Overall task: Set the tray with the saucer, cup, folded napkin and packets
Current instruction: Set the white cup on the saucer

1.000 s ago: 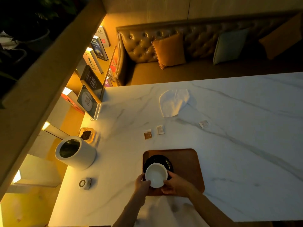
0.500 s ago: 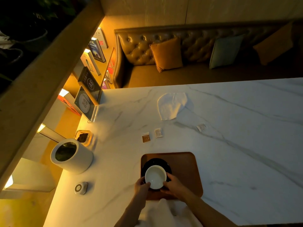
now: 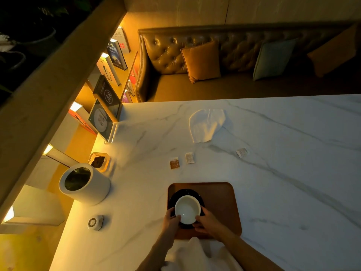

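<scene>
View from above of a white marble bench (image 3: 293, 173) in dim, warm light. Near the front edge lies a brown wooden tray (image 3: 220, 202) with rounded corners. On its left part sits a black saucer (image 3: 186, 192), and over the saucer is a white cup (image 3: 187, 209), empty and seen from the top. Both hands hold the cup. The left hand (image 3: 172, 221) curls its fingers round the cup's left side, and the right hand (image 3: 208, 223) curls round its right side. Whether the cup rests on the saucer or sits just above it cannot be told.

Beyond the tray, apart from it, a brown packet (image 3: 174, 163) and a white packet (image 3: 189, 158) lie side by side on the bench. A second white packet (image 3: 241, 152) lies well to their right. Farther back lies a white napkin (image 3: 207, 126), loosely laid and not squared.

Along the left edge of the bench stand a white cylindrical container (image 3: 86, 184) with a dark opening, a small glass dish (image 3: 98, 161) with dark contents just behind it, and a small round device (image 3: 95, 222) nearer the front. A clear sign holder (image 3: 101, 122) stands at the far left corner. Behind the bench is a tufted leather sofa (image 3: 168, 53) with an orange cushion (image 3: 202, 61) and a pale green cushion (image 3: 273, 57).
</scene>
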